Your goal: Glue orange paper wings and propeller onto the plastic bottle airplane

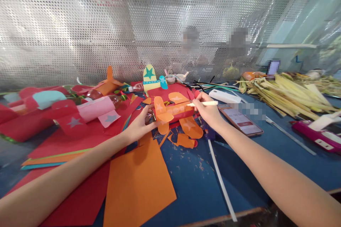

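In front of me lies a paper airplane (177,110) with orange star-marked wings and tail and a wrapped body of orange and red. My left hand (141,125) grips its tail end between thumb and fingers. A slim cream-coloured pen (206,103) is pinched in my right hand (209,110), its tip touching or very near the airplane's body. Just below the airplane are orange paper scraps (183,140). An orange paper sheet (135,184) lies nearer to me, partly over red sheets (77,191).
Other paper airplanes, one pink (97,109) and one yellow and blue (149,78), stand left and behind. To the right are a phone (241,120), a glue gun (209,131) with a white glue stick, dried husks (290,92) and a purple power strip (317,136). Perforated metal (133,25) closes the back.
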A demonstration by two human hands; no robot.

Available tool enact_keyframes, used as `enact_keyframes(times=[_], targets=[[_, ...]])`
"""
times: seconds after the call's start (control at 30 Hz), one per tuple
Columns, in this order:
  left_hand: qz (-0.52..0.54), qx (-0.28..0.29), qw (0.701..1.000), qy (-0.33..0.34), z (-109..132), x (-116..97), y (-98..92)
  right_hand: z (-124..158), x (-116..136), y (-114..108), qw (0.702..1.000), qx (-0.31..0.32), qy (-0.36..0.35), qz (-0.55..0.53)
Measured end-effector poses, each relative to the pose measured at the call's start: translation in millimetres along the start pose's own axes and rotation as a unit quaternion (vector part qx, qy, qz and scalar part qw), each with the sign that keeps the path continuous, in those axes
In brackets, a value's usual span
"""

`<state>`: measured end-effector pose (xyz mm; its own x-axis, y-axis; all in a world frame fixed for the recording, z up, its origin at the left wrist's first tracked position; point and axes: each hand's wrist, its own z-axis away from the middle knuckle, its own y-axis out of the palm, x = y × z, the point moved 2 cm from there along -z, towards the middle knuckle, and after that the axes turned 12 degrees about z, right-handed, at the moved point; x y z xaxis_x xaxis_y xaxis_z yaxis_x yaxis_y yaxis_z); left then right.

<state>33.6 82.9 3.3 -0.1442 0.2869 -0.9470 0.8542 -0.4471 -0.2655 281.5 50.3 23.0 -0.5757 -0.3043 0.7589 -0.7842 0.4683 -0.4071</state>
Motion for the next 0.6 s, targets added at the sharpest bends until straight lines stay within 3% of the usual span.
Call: enact_keyframes(times=[0.6], targets=[[-0.001, 0.0, 1.0, 0.004, 0.7, 0.2, -0.5, 0.5, 0.9, -0.8, 1.0, -0.007, 0.003, -0.003]])
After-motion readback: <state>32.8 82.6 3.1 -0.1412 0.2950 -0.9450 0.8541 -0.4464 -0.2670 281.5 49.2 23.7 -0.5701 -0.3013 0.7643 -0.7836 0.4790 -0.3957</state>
